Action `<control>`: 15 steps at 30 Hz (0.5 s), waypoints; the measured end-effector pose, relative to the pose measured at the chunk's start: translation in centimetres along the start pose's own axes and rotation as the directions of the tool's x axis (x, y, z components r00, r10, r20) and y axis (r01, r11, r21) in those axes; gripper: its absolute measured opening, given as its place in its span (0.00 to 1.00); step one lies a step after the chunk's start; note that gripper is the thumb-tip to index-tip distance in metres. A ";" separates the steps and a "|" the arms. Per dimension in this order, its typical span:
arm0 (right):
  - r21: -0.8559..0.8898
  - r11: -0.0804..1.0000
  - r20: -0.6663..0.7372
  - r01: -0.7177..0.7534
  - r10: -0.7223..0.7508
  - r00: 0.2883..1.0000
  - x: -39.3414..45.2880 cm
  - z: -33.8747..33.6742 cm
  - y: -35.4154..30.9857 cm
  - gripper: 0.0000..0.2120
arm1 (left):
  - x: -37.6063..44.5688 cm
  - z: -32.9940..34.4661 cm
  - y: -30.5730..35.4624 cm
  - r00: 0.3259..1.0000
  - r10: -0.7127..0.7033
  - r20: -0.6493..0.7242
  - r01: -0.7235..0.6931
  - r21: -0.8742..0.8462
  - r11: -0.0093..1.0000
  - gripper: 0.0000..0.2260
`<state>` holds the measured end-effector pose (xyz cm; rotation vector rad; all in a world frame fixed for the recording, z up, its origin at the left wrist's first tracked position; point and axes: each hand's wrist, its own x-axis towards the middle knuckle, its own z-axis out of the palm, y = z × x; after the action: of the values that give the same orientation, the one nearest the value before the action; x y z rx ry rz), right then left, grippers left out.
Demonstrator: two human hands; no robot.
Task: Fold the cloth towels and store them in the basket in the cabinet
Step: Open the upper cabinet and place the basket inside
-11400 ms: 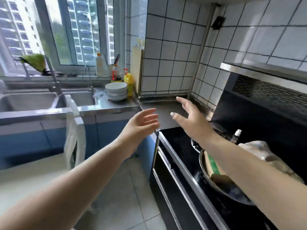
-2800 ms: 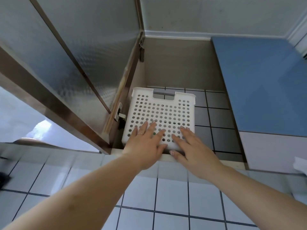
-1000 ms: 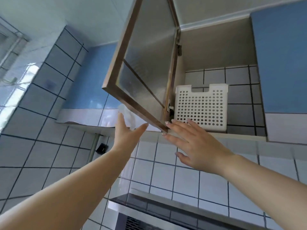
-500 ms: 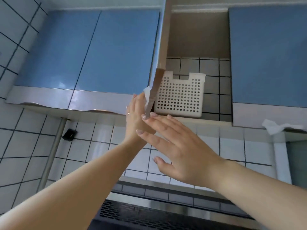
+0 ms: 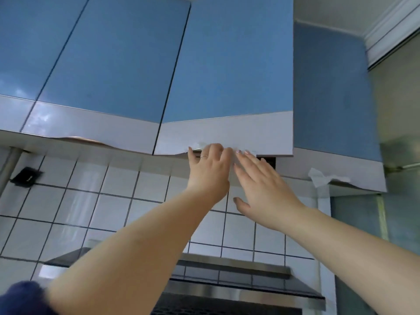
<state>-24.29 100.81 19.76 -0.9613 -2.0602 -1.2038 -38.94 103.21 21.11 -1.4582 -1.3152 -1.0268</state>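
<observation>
Now both arms are stretched up to the wall cabinets, and the action sits at the bottom edge of the blue cabinet door (image 5: 227,71) in the middle of the frame. That door is nearly closed, with only a dark sliver of the cabinet opening showing at its lower right corner, just right of the fingers. The left hand (image 5: 209,169) is raised with its knuckles toward the camera, a ring on one finger, and its fingertips curl over the door's grey lower strip where a scrap of white film or paper peels away; whether it is pinching that lip or only pressing on it cannot be told from here. The right hand (image 5: 261,183) lies just beside it, flat and wide open, fingers straight and spread, tips touching the same edge, holding nothing. No towel and no basket are in view; the basket, by my reading, sits hidden behind this door. The door looks stiff, light and glossy, probably slick on its face, so the lower lip is the sensible place to push or pull. Below centre runs a steel range hood (image 5: 227,278), with white wall tiles (image 5: 102,201) behind it.
</observation>
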 end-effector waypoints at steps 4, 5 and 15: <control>0.027 0.995 0.065 -0.092 0.090 0.994 1.2 2.6 1.9 0.40 | 0.8 2.1 1.8 0.997 -0.031 0.067 0.023 0.128 0.992 0.34; 0.047 0.994 0.081 -0.096 0.092 0.992 1.5 3.3 2.3 0.41 | 1.0 2.7 2.0 0.997 -0.025 0.071 0.014 0.154 0.988 0.34; 0.134 0.983 0.135 -0.126 0.108 0.985 3.4 8.5 4.7 0.41 | 1.6 6.3 2.0 0.995 0.009 0.098 -0.035 0.270 0.962 0.40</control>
<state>-23.46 110.98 20.91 -1.0987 -2.1234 -0.9431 -36.69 109.68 20.83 -1.3223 -1.4430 -0.7356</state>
